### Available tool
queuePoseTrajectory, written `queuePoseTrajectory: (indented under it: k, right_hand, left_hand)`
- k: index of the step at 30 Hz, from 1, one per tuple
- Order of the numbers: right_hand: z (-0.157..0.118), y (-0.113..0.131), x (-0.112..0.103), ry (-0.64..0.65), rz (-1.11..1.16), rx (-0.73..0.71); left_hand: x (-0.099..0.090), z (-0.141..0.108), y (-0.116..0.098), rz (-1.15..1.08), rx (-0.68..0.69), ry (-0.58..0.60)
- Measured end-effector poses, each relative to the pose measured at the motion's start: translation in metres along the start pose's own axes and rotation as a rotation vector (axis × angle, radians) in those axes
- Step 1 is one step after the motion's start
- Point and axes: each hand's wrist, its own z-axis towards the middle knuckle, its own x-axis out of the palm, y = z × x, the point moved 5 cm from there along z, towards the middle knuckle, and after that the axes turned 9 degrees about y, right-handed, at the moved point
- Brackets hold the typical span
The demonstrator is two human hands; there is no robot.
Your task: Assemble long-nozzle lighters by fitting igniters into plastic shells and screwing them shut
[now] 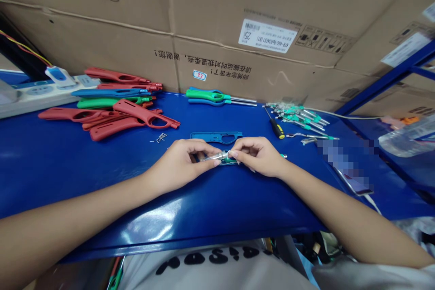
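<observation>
One held clear tube point(213, 157), one screwdriver point(277, 129), one phone point(356, 183) and one power strip point(36, 99) are counted. Red casings point(135, 112) cannot be counted exactly.

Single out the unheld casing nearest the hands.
The blue casing, alone beyond left hand and right hand; others are in the left pile or near the cardboard.

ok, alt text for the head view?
Left hand holds a clear part; right hand pinches at a green piece beside it, over a blue table. A blue casing half lies beyond; red, blue and green casings are piled left, a screwdriver and metal-tubed parts right.
</observation>
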Motion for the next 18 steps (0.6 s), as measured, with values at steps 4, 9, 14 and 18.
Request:
queuePoseTrajectory:
  k: [4,9,14,18]
  right_hand:
    - [-0.0005,-0.0006,0.0010,0.004,-0.033,-0.013]
    - [-0.0018,-0.0001,0.0022,-0.002,-0.072,-0.026]
    - [-0.0012,0.0033,0.0023,0.010,-0.033,-0.048]
    - [-0.0006,0.0005,-0.0003,0.006,0.032,0.010]
  left_hand:
    - [0.0006,0.0011,-0.0001,-0.004,-0.002,-0.003]
    - [0.0006,0.0014,-0.0011,-0.035,-0.002,0.011]
    - [0.0008,0.0008,-0.0027,-0.070,-0.017,0.001]
    - [0.0000,0.0020,-0.0033,-0.082,-0.014,-0.021]
